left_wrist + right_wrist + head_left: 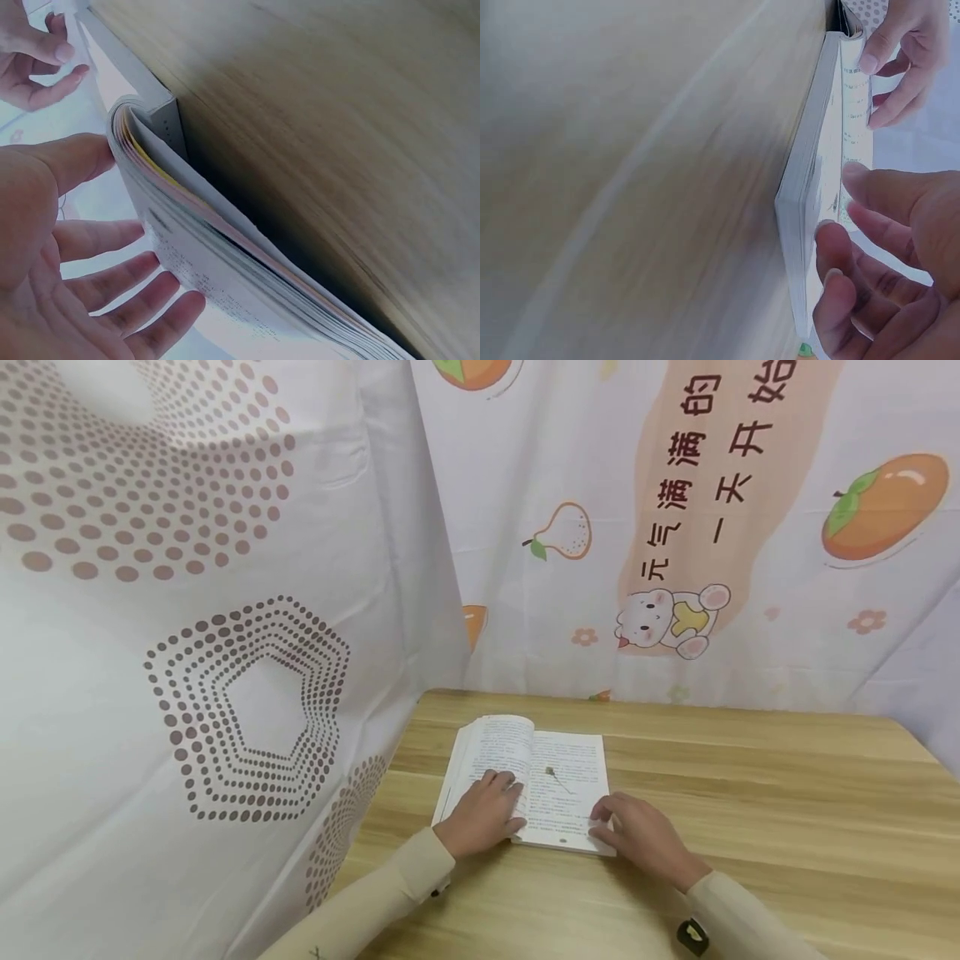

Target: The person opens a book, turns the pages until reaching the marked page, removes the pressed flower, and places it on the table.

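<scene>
An open book (573, 747) lies on the table, its left-hand pages curving up in a thick stack. On the right page is a small dried flower (551, 771) with a thin stem. My left hand (482, 814) rests on the left page near the spine, and in the left wrist view its fingers (124, 279) are spread and nearly straight against the paper. At the right page's lower outer corner is my right hand (645, 837). Seen from the right wrist, its loosely bent fingers (836, 255) are beside the page edge, with nothing held between them.
The wooden table (750, 777) extends to the right of the book and in front of it. A white curtain with dotted patterns (247, 710) hangs close on the left. Behind the table is another curtain, printed with fruit and a cartoon figure (671, 622).
</scene>
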The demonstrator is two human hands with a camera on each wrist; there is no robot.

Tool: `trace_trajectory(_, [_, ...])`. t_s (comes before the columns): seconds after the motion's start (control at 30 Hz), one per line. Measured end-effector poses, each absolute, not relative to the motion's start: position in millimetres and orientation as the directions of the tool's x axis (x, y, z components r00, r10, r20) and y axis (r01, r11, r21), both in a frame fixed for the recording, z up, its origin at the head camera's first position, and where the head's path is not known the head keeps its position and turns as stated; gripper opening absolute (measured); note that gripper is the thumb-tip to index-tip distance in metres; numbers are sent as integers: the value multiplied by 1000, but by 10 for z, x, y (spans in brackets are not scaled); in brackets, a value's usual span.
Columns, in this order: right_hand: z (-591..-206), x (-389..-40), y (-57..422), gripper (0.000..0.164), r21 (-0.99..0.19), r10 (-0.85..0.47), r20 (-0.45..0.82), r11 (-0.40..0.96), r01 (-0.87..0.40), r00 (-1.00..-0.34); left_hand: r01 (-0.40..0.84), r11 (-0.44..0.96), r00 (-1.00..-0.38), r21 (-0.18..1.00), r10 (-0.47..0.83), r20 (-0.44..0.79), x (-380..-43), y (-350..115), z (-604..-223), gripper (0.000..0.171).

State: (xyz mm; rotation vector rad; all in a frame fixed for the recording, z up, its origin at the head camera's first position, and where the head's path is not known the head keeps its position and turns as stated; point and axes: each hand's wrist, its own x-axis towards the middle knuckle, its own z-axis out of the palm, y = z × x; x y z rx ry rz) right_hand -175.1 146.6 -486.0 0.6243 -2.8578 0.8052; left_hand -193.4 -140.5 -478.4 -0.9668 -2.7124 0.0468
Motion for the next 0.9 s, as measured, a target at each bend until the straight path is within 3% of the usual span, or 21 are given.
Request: trace_trajectory(0.9, [-4948, -2358, 1064, 14, -566, -296, 94, 770, -296, -951, 626, 779, -762, -42, 622, 183, -1965, -1481, -4804, 54])
